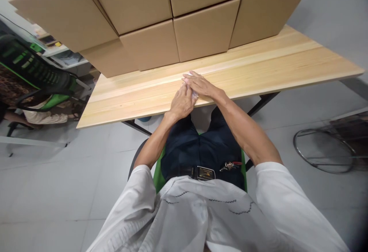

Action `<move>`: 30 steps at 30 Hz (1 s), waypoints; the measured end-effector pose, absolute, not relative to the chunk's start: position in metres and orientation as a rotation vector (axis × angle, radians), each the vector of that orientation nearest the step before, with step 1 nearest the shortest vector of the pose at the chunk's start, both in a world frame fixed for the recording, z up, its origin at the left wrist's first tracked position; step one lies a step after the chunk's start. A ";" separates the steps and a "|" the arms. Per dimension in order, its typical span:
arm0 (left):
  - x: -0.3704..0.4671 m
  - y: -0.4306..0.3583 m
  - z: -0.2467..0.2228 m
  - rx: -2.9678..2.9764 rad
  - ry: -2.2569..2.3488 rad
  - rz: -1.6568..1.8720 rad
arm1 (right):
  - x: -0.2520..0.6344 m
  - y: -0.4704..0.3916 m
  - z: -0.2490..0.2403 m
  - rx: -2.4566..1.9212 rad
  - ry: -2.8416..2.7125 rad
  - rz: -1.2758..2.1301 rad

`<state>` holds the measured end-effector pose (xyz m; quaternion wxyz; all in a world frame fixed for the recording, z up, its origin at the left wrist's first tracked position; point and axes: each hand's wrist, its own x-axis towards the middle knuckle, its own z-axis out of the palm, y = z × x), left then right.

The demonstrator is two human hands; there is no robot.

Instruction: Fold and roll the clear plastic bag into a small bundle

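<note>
Both hands rest together near the front edge of the wooden table (132,97). My left hand (182,102) lies flat with its fingers stretched forward, on the edge of a small whitish, crumpled item (194,95). My right hand (201,85) lies over the same item from the right, its fingers stretched to the left and touching my left fingertips. Most of the item is hidden under the hands, so what it is cannot be made out.
Stacked cardboard boxes (205,30) line the back of the table. At the left stand a black and green chair (31,68) and a seated person, partly visible. A round metal stool frame (323,150) is on the floor at the right.
</note>
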<state>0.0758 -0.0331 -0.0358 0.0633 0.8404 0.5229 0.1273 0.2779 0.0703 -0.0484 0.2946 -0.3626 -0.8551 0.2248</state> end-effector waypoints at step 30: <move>0.057 0.057 0.020 2.452 1.259 1.080 | 0.323 0.064 -0.049 -1.108 -1.371 0.457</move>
